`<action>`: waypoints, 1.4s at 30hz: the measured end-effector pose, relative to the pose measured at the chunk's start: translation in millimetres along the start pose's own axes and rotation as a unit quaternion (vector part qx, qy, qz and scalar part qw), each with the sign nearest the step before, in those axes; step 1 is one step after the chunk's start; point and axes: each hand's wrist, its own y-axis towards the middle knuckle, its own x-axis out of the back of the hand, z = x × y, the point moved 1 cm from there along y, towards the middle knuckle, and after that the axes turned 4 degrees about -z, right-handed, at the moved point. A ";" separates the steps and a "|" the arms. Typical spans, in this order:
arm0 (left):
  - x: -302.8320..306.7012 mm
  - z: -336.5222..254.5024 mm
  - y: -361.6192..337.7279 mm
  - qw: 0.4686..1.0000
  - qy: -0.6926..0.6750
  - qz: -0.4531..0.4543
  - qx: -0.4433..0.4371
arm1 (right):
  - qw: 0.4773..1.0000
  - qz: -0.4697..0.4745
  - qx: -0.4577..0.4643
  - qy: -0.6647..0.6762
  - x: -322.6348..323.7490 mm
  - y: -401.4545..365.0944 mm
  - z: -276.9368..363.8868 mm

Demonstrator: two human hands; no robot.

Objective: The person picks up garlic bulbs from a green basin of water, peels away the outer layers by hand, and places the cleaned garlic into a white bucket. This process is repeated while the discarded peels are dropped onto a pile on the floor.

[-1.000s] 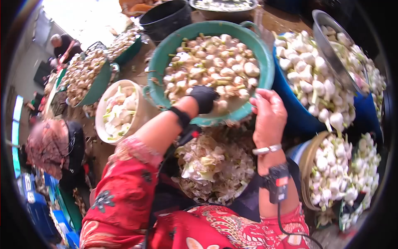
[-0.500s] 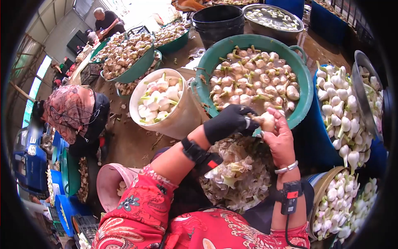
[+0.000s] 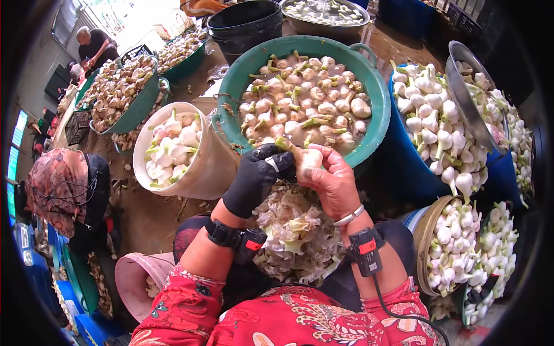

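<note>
My left hand [image 3: 258, 176], in a black glove with a pale band on one finger, pinches the stem end of a garlic bulb [image 3: 306, 165]. My bare right hand [image 3: 336, 183] wraps its fingers and thumb round the bulb's other side. Both hands hold it at the near rim of a green basin [image 3: 378, 118], where several garlic bulbs [image 3: 300, 106] sit in murky water. Below my hands lies a heap of papery garlic skins [image 3: 300, 233]. To the left, a white bucket [image 3: 203, 167] contains peeled white bulbs with green stems.
A blue tub [image 3: 412, 173] heaped with clean garlic stands at right, with a metal bowl [image 3: 461, 75] leaning on it. Another garlic-filled bucket [image 3: 424, 248] is below. A pink bucket [image 3: 135, 282] lies tilted at left, near a bent-over person [image 3: 63, 190]. A black bucket [image 3: 245, 29] stands behind.
The view has swung right, so the surroundings sit further left. My hands have turned the garlic bulb, and its green stem now points up-left between my left fingers.
</note>
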 end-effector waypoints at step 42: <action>27.1 -2.7 -3.2 0.989 0.131 -0.031 -0.058 | 0.970 0.017 0.125 -0.210 6.4 -12.1 30.3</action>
